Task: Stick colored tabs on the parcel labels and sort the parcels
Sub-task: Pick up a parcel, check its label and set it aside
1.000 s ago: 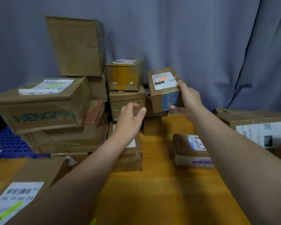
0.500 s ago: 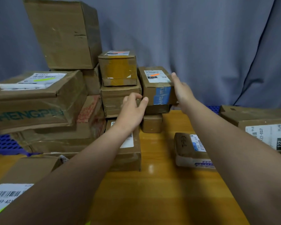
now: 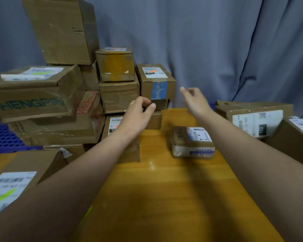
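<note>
While both hands are free: the left hand [image 3: 138,113] has loosely curled fingers and the right hand [image 3: 195,100] is relaxed; neither holds anything.
Tabbed parcel: the blue-taped parcel [image 3: 156,82] with the orange tab [image 3: 152,72] sits on the stack, behind and between the hands.
Next parcel, as I judge: the small parcel [image 3: 191,142] lies on the tabletop [image 3: 156,180], just beside the right forearm, with its long axis across the view; the right hand is nearer.
Hidden: the left forearm covers part of a label [image 3: 115,122]; the print is too blurred to read.

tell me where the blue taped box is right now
In the head view the blue-taped box sits stacked at centre back, just right of the yellow-taped box and just beyond the left hand.
</note>
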`<state>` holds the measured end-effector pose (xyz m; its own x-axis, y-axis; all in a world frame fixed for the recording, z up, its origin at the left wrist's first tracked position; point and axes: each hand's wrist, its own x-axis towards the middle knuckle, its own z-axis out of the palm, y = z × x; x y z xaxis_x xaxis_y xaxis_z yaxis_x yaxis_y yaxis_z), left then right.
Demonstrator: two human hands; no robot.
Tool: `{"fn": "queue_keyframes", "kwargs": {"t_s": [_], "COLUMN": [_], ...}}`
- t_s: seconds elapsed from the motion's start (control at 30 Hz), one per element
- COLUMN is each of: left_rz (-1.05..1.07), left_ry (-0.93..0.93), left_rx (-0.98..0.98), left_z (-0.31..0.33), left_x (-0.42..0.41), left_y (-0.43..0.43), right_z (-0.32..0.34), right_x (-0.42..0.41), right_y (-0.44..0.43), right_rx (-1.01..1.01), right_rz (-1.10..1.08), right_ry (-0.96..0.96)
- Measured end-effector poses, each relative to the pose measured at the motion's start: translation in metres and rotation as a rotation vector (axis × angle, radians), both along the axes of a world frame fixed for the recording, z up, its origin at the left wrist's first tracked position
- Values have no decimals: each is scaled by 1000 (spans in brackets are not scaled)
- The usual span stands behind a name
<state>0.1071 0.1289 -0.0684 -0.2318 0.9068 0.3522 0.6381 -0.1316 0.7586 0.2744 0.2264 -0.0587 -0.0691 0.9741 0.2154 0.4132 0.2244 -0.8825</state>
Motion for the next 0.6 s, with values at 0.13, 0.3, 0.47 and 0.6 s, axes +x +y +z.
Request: {"fn": "queue_keyframes", "kwargs": {"t_s": [0.13, 0.3, 0.47, 0.6], "left_rz": [-106, -123, -34, 7], "left_ry": [15, -5, -102, -276], "left_rx": [-80, -225, -302, -330], "left_z": [-36, -77, -103, -116], "left_x": [19, 30, 21, 19], "left_y": [-32, -62, -91, -117], "right_z": [-49, -80, -72, -68], "right_x": [37, 51, 23, 2], "right_y": [-34, -69, -117, -142], "right_rx": [-72, -242, -36, 88], "right_rz": [124, 243, 233, 288], "right_ry": [-792, -991, -1052, -645]}}
